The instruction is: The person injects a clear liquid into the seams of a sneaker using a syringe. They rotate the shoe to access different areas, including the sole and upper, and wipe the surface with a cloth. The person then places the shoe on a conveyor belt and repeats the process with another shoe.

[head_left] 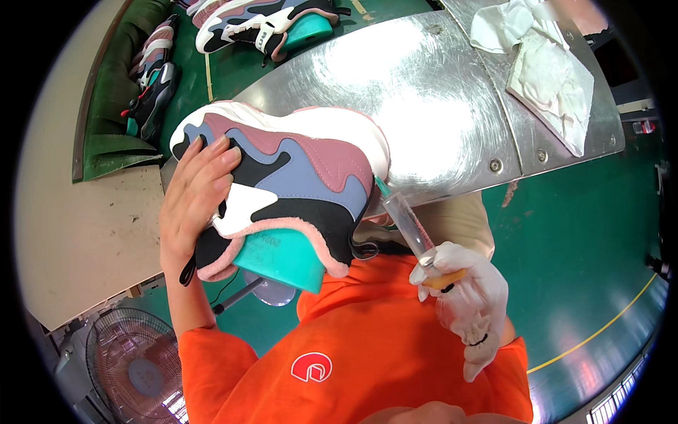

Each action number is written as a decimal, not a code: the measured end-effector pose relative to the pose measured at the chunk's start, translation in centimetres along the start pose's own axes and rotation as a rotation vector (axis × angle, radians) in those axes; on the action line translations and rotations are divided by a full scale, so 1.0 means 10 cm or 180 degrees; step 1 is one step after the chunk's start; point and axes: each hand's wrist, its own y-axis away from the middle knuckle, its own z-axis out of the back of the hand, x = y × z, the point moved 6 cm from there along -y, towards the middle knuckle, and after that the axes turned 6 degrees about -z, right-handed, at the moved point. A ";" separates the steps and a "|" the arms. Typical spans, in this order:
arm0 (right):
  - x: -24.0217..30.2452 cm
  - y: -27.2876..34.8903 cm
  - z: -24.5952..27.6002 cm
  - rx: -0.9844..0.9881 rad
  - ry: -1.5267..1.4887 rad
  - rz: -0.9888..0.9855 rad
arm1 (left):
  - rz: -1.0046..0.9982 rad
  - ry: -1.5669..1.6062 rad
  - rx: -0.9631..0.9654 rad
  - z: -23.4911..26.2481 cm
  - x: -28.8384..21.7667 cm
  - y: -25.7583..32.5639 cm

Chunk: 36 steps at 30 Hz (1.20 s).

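A sneaker (296, 166) in mauve, blue-grey, black and white is held on its side above the metal work surface, sole facing away from me. A teal shoe last (282, 258) fills its pink-lined opening. My bare left hand (194, 194) grips the shoe by its left part, fingers over the upper. My right hand (466, 286), in a white glove, is closed round a clear syringe (408, 222) with a teal tip. That tip is at the shoe's right end, close to the edge between upper and white sole; whether it touches I cannot tell.
Crumpled white cloths (544, 74) lie on the metal work surface (438, 120) at the far right. More sneakers (265, 28) stand on the green surface at the far left. A beige board (92, 233) is to the left, with a fan (134, 360) below it.
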 end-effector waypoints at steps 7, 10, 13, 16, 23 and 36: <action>-0.05 0.03 -0.04 -0.0107 -0.0007 -0.0232 | 0.0006 -0.0013 -0.0040 0.00 0.00 -0.02; -0.06 0.02 -0.08 -0.0108 0.0003 -0.0252 | 0.0034 -0.0039 -0.0021 0.01 -0.01 -0.02; -0.10 0.03 -0.10 -0.0026 0.0053 -0.0033 | 0.0015 -0.0067 0.0024 0.00 0.00 0.00; -0.10 0.05 -0.09 0.0027 0.0151 -0.0055 | -0.0024 -0.0072 0.0024 0.00 0.01 0.01; 0.10 0.05 -0.04 -0.0240 0.0205 0.0331 | -0.0140 -0.0030 -0.0016 0.00 0.01 0.03; 0.47 -1.00 -0.07 -0.1346 0.0276 -0.0155 | -0.0076 -0.0412 -0.0059 0.02 -0.15 0.03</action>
